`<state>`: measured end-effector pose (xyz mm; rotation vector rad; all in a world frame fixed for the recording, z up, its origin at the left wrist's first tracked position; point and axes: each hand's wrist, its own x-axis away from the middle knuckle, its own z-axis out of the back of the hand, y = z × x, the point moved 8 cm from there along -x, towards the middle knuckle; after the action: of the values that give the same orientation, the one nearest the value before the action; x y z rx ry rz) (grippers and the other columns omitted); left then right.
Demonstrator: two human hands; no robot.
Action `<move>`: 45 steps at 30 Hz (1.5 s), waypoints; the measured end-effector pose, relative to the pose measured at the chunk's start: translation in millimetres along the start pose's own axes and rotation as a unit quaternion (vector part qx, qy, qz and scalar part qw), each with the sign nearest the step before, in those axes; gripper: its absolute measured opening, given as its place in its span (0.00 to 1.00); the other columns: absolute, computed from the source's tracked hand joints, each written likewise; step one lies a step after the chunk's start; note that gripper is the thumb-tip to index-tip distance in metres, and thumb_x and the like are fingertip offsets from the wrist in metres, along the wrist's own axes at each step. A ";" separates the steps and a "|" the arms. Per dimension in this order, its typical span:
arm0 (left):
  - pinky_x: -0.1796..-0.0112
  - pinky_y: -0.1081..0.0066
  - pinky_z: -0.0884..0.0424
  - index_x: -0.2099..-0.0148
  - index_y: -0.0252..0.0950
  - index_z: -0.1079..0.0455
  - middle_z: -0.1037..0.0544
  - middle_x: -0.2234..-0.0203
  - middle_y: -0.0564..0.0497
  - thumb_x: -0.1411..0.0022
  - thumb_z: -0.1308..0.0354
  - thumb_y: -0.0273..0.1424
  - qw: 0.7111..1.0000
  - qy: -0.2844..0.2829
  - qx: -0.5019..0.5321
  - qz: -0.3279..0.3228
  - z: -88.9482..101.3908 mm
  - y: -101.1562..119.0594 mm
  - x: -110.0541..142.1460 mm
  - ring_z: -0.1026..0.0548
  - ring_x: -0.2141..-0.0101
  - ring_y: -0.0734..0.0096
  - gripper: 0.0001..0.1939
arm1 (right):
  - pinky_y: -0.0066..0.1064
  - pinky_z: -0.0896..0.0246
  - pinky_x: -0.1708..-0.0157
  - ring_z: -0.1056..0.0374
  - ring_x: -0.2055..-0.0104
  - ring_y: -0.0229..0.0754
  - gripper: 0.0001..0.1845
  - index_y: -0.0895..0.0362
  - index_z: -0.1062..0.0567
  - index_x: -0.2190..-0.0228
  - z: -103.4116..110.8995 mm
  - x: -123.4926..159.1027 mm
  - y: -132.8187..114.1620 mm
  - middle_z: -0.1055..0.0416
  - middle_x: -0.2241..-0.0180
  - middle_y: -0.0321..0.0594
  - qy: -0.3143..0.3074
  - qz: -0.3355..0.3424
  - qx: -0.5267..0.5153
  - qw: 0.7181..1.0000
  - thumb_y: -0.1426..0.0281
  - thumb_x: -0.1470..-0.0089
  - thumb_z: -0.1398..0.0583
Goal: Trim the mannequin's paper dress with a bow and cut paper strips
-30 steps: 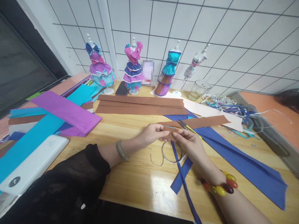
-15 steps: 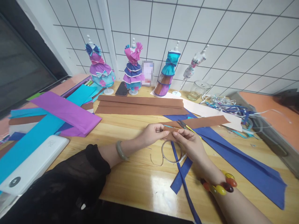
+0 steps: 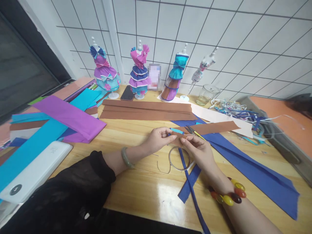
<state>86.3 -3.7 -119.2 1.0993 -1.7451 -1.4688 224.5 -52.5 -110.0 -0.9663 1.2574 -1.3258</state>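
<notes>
My left hand (image 3: pixel 158 139) and my right hand (image 3: pixel 198 149) meet above the wooden table (image 3: pixel 136 185), both pinching a small brown paper piece (image 3: pixel 179 137) with a strip of teal showing on it. Fingers of both hands are closed on it. Just below the hands lies a thin wire ring (image 3: pixel 179 159). A narrow blue paper strip (image 3: pixel 188 182) runs from under the hands toward me. Scissors (image 3: pixel 193 131) rest just behind the right hand on a long brown strip (image 3: pixel 214 126).
Folded brown paper (image 3: pixel 146 110) lies behind the hands. Purple (image 3: pixel 70 117) and teal (image 3: pixel 29 146) sheets and a white device (image 3: pixel 34 170) are at left. Blue sheets (image 3: pixel 253 172) spread right. Several small dress mannequins (image 3: pixel 138 70), a phone (image 3: pixel 127 92), a glass (image 3: pixel 207 94) and tangled ribbons (image 3: pixel 239 109) stand at the back.
The hands have barely shifted. The brown piece has turned a little between the fingers, and more teal shows at its left end.
</notes>
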 end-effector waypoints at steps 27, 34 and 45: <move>0.72 0.74 0.30 0.41 0.35 0.45 0.24 0.75 0.52 0.50 0.37 0.35 0.999 -0.002 0.010 0.030 -6.2 3.8 7.8 0.27 0.74 0.74 0.36 | 0.28 0.38 0.69 0.35 0.74 0.36 0.09 0.54 0.24 0.76 -0.1 -1.7 -6.2 0.28 0.77 0.34 -0.020 -0.044 -0.034 0.998 0.62 0.57 0.35; 0.73 0.76 0.30 0.46 0.33 0.36 0.24 0.71 0.49 0.50 0.37 0.36 0.998 -0.024 0.010 0.064 -4.7 -4.7 4.1 0.27 0.74 0.76 0.29 | 0.28 0.39 0.71 0.36 0.75 0.36 0.11 0.55 0.25 0.78 -2.5 -1.0 -7.5 0.30 0.79 0.35 -0.045 -0.028 -0.017 0.998 0.60 0.55 0.37; 0.74 0.77 0.31 0.54 0.32 0.32 0.23 0.71 0.49 0.53 0.35 0.37 0.997 -0.027 0.011 0.070 -3.9 -6.9 3.0 0.27 0.75 0.77 0.25 | 0.30 0.38 0.69 0.35 0.73 0.38 0.10 0.54 0.25 0.76 -4.4 -0.2 -13.4 0.29 0.77 0.36 -0.048 -0.008 0.013 0.999 0.60 0.55 0.37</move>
<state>89.6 -8.5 -125.3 0.9370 -1.8401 -1.4082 218.3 -52.5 -97.4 -1.0110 1.1594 -1.2905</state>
